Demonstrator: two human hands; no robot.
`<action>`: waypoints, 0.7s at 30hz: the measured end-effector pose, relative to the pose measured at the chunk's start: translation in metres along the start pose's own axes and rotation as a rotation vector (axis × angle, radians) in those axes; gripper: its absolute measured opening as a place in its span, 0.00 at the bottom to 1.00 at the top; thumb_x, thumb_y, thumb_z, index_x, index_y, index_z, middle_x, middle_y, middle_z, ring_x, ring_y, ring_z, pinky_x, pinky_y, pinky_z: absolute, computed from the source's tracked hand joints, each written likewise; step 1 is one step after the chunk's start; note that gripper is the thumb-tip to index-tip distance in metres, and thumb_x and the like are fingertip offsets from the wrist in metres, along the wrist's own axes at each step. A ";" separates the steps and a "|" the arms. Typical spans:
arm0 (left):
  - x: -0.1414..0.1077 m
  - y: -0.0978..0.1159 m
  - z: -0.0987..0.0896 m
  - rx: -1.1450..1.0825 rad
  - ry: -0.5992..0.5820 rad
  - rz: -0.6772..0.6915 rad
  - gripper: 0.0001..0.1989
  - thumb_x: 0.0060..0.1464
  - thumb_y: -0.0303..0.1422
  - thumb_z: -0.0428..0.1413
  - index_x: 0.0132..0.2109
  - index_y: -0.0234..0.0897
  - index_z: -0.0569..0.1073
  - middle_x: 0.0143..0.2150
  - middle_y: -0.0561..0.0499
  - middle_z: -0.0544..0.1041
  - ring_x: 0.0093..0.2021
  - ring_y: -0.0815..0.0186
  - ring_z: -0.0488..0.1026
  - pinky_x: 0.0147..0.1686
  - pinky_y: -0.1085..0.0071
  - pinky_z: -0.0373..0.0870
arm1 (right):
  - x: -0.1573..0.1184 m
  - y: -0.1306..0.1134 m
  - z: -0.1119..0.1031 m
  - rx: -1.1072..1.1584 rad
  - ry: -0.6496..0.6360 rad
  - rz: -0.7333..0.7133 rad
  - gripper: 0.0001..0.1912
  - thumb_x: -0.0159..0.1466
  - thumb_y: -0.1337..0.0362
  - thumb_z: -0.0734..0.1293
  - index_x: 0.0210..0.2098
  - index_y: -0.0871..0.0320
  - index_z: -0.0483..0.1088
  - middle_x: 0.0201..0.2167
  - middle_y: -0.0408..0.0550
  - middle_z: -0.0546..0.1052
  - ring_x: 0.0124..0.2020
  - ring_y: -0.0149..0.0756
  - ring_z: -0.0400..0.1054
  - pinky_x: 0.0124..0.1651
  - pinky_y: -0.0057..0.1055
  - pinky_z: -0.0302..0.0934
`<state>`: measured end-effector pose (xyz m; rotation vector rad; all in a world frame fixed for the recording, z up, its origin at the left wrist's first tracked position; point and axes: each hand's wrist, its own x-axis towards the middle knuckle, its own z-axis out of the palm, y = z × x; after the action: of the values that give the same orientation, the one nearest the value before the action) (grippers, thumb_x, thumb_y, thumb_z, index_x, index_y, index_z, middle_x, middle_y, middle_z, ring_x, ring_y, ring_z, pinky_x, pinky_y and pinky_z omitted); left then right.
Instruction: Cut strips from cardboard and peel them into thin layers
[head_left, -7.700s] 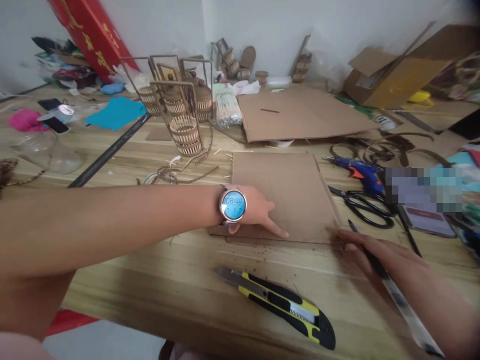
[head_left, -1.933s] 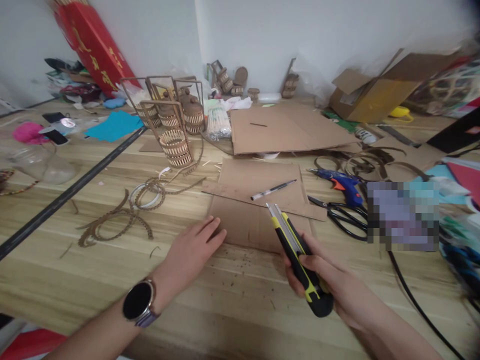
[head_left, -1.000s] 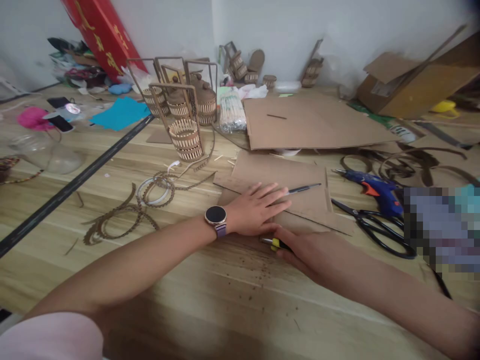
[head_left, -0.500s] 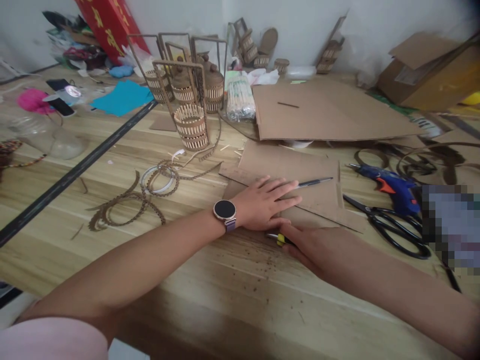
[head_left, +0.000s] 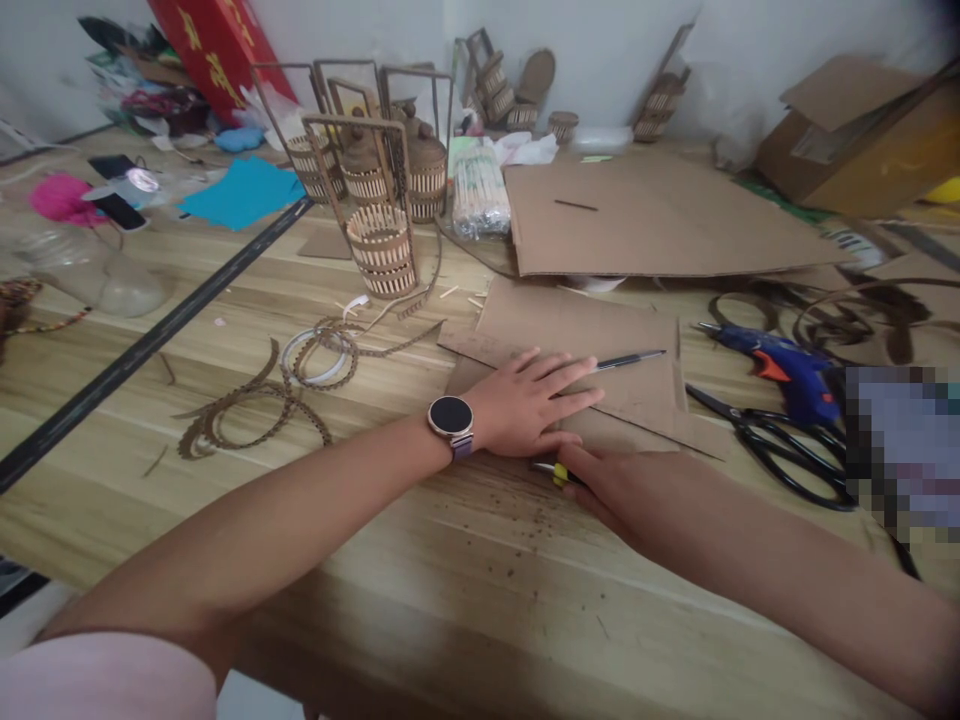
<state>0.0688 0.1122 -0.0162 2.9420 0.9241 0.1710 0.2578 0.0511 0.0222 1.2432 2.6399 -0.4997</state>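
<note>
My left hand (head_left: 529,403), with a dark-faced watch (head_left: 451,415) on its wrist, lies flat with spread fingers on pieces of brown cardboard (head_left: 577,318). A dark pen (head_left: 631,359) rests on the cardboard by its fingertips. Just below, my right hand (head_left: 611,485) is closed around a yellow-and-black utility knife (head_left: 559,473), its metal blade pointing left near the cardboard's front edge. Part of the knife is hidden in the fingers. Small brown crumbs dot the wood beneath it.
Black scissors (head_left: 795,460) and a blue glue gun (head_left: 795,375) lie to the right. Coiled corrugated strips (head_left: 262,405) are at left. Behind stand small stick baskets (head_left: 381,255) with tall handles, a bag of sticks (head_left: 480,190) and a larger cardboard sheet (head_left: 660,225).
The view has shifted very slightly. Both hands keep nearly the same place; the knife's blade sits a touch further left.
</note>
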 end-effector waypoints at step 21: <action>0.000 -0.007 0.009 -0.007 0.052 0.045 0.32 0.67 0.52 0.43 0.70 0.40 0.57 0.75 0.42 0.48 0.73 0.52 0.47 0.69 0.50 0.41 | 0.017 -0.039 -0.040 -0.336 -0.289 0.081 0.25 0.48 0.81 0.67 0.44 0.58 0.72 0.23 0.48 0.78 0.23 0.45 0.76 0.17 0.28 0.42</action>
<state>0.0658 0.1173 -0.0255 2.9671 0.8623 0.2532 0.2164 0.0551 0.0628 1.0771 2.3022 -0.1922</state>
